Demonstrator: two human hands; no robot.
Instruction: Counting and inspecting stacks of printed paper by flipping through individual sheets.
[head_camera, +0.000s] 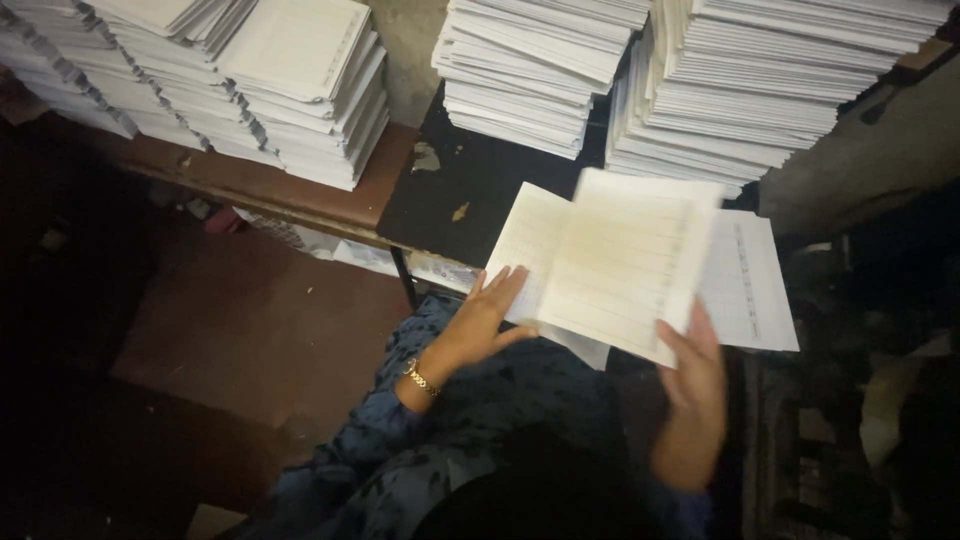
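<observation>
I hold a folded sheet of ruled white paper (605, 265) over my lap, blurred by motion. My left hand (485, 315), with a gold bracelet at the wrist, grips its lower left edge with fingers spread on the page. Its lower right corner rests in my right hand (695, 390), thumb on top. Under it lies another printed sheet (755, 290), sticking out to the right.
Tall stacks of folded ruled sheets stand on a brown table (270, 185) at the upper left (290, 80) and on a dark tabletop (470, 190) at the top middle (535, 70) and right (770, 80). Reddish floor (250, 330) lies to the left. Dark clutter fills the right side.
</observation>
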